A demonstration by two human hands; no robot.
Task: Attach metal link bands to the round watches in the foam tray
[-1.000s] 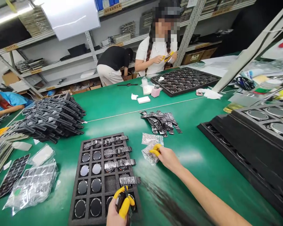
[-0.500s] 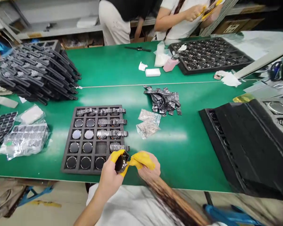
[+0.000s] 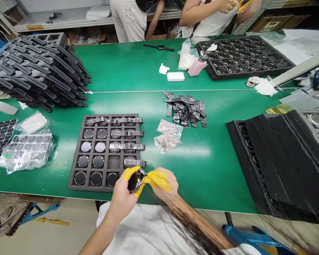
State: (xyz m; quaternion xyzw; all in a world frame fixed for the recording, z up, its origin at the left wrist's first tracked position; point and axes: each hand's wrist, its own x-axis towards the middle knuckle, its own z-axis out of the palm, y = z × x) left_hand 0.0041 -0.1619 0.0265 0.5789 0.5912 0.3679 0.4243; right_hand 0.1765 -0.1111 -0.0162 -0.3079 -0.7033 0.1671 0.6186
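My left hand [image 3: 122,193], with yellow finger covers, grips a round black-faced watch [image 3: 133,182] near the table's front edge, its face tilted. A short dark metal strap piece [image 3: 141,171] shows at the watch's upper edge. At that edge, my right hand [image 3: 164,186], also in yellow covers, has its fingertips pinched together; whatever is between them is too small to make out. Just left of my hands lies a black foam tray [image 3: 113,163] of watches, several with metal straps. Beyond my hands are clear bags of small metal pins [image 3: 168,137] and a pile of black metal straps [image 3: 186,110].
Stacked rubber-strapped watches [image 3: 34,72] stand at the far left, above bagged black pieces [image 3: 29,148]. A black foam sheet [image 3: 284,159] covers a tray on the right. Across the green table [image 3: 117,67] are a pink bottle [image 3: 197,66], another watch tray [image 3: 244,58] and two people.
The whole view has shifted slightly, with the table sitting a little higher. Both hands stay at the watch, and the right fingertips remain against its edge.
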